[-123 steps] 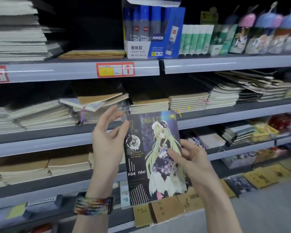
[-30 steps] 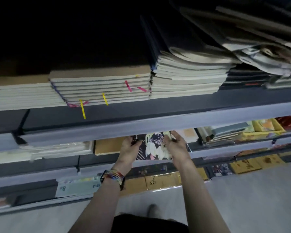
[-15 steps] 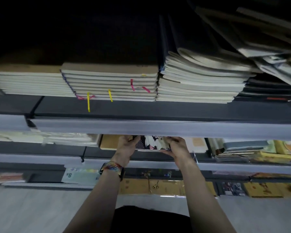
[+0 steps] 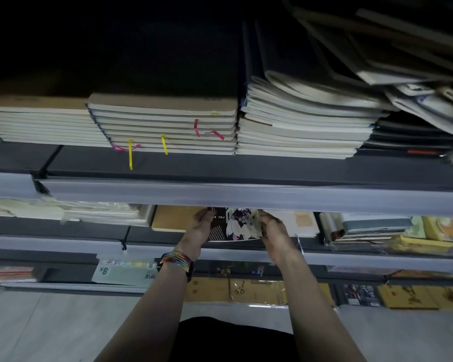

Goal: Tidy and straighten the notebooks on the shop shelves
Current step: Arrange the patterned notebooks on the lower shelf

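A dark notebook with an anime figure on its cover (image 4: 236, 226) lies on the second shelf from the top in view, its far end hidden behind the pale shelf rail (image 4: 246, 194) above. My left hand (image 4: 198, 228) grips its left edge and my right hand (image 4: 273, 231) grips its right edge. A brown notebook (image 4: 173, 218) lies just to its left and a pale one (image 4: 302, 223) to its right. On the shelf above stand neat stacks of kraft-covered notebooks (image 4: 162, 124) with pink and yellow ribbons.
A loose, slumping pile of notebooks (image 4: 403, 82) leans at the upper right. Plastic-wrapped pads (image 4: 89, 212) sit left of my hands, boxed sets (image 4: 377, 226) to the right. Lower shelves hold yellow-brown notebooks (image 4: 246, 291). Grey floor lies below.
Since four seconds ago I lowered the anime notebook from in front of me onto the lower shelf. In the last second it has slid slightly deeper under the rail, both hands still holding it.
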{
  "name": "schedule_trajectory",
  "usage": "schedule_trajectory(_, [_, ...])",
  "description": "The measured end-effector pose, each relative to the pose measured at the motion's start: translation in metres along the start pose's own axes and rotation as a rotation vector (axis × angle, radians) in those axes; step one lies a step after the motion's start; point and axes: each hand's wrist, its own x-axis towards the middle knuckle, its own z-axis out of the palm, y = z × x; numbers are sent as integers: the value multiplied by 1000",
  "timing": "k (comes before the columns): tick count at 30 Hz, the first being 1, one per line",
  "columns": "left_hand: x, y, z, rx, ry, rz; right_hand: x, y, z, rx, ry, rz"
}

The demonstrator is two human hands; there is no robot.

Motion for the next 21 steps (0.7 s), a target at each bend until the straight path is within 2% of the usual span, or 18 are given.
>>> schedule_trajectory(4, [-2, -9, -2, 42, 2, 59, -1, 5, 4, -70, -5, -14])
schedule_trajectory(10, [6, -19, -7, 190, -83, 77, -2, 9, 8, -216, -19, -66])
schedule_trajectory(17, [18, -37, -1, 338, 16, 164, -2, 14, 7, -215, 14, -131])
schedule_trajectory(21, [22, -40, 2, 387, 71, 223, -1, 13, 2, -178, 28, -110])
